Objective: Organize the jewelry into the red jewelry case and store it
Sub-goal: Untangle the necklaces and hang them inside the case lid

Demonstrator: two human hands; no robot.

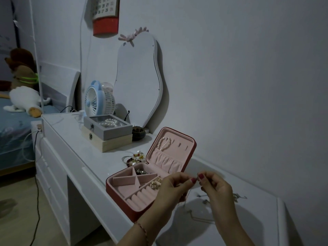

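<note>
The red jewelry case (pixel 116 189) lies open on the white dresser, pink lining showing. A pearl bracelet (pixel 164 143) hangs inside its raised lid. Rings and dark pieces sit in the tray compartments (pixel 155 183). Just right of the case, above the dresser top, my left hand (pixel 170 190) and my right hand (pixel 215 190) pinch the two ends of a thin chain necklace (pixel 189 193), which hangs between them. More chains (pixel 236 197) lie on the dresser behind my right hand. A heap of bracelets and beads (pixel 134 158) rests left of the lid.
A grey glass-lid box (pixel 108 127) with pearls sits on a wooden box (pixel 115 142) behind the case. A blue fan (pixel 95 101), a wavy mirror (pixel 140 79) and a small dark bowl (pixel 138 133) stand by the wall. The dresser's front edge (pixel 92 176) runs diagonally left.
</note>
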